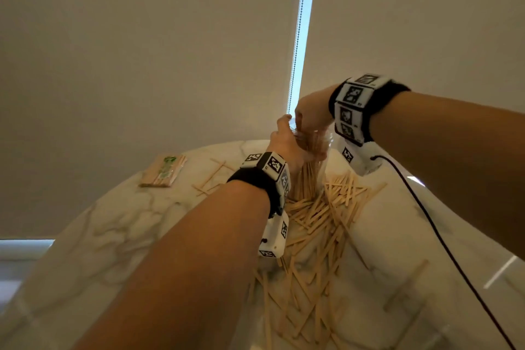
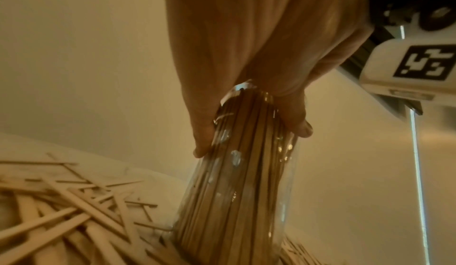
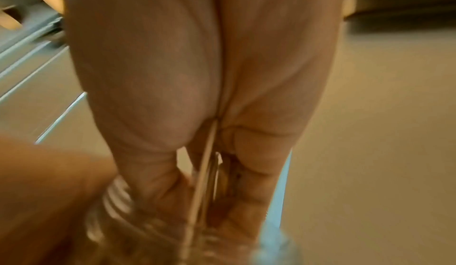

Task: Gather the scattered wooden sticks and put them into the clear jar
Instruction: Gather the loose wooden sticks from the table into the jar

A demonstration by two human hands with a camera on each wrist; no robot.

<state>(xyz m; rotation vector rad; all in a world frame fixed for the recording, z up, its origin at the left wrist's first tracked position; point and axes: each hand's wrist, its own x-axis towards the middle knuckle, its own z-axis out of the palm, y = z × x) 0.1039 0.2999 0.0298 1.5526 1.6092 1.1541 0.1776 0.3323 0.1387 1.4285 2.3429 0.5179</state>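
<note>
The left hand (image 2: 249,74) has its fingers (image 2: 202,140) wrapped round the jar (image 2: 237,181), already packed; the right hand (image 1: 311,116) pinches a few sticks (image 3: 202,181) above its mouth; forced in, they may jam or spill onto the heap (image 1: 318,216) on the tabletop (image 1: 119,224) below.

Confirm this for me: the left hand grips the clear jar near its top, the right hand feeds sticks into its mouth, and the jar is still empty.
Wrong on one count: the jar is not empty. The left wrist view shows it packed with upright sticks. The rest holds: the left hand grips it near its top, and the right hand feeds sticks into its mouth.
</note>
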